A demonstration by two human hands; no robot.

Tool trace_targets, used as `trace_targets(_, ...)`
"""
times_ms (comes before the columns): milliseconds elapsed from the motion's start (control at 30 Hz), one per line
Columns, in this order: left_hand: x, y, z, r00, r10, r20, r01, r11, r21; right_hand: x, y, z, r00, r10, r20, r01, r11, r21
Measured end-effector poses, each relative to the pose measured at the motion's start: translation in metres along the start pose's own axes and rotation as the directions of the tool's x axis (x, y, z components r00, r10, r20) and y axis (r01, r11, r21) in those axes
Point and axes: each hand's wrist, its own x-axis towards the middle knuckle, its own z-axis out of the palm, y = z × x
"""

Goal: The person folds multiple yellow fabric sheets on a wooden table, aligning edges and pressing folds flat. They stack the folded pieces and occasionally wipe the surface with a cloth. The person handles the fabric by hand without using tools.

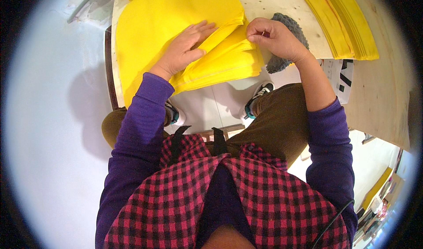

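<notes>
A thick pile of yellow fabric sheets (154, 17) lies on the pale wooden table, its near-right layers fanned apart and hanging over the front edge. My left hand (187, 46) rests flat on the upper sheets, fingers stretched out and thumb apart. At the right corner of the fanned layers, my right hand (277, 37) is closed in a pinch, thumb and forefinger on the edge of a yellow fabric sheet (238, 46). Just behind that hand lies a dark grey, bumpy-textured cloth (293, 26), partly covered by the wrist.
Another stack of long yellow fabric pieces (339, 20) lies at the far right of the wooden table (260, 2). A white wall (53, 94) stands close on my left. My knees and shoes are below the table's near edge, and printed white paper (339, 79) sits at the right.
</notes>
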Motion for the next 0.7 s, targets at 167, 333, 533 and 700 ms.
trace_targets(167,-0.0004,-0.0003,0.0018,1.000,0.002,-0.010,-0.002,1.000,0.025,-0.0001,0.0014,0.0017,0.999,0.048,0.014,-0.049,0.997,0.067)
trace_targets(333,-0.0002,-0.0001,-0.0009,1.000,-0.001,0.020,0.001,1.000,0.022,-0.0001,0.0007,0.0026,0.995,0.093,0.026,-0.095,0.991,0.093)
trace_targets(533,-0.0004,0.0021,-0.0009,0.999,-0.027,0.021,0.026,1.000,0.014,-0.0005,-0.0030,0.0029,0.997,0.080,-0.012,-0.080,0.997,0.015)
trace_targets(700,-0.0001,0.0027,-0.0013,1.000,-0.016,0.018,0.016,1.000,0.015,-0.0011,-0.0062,0.0017,0.998,0.010,-0.059,-0.013,0.999,-0.044)
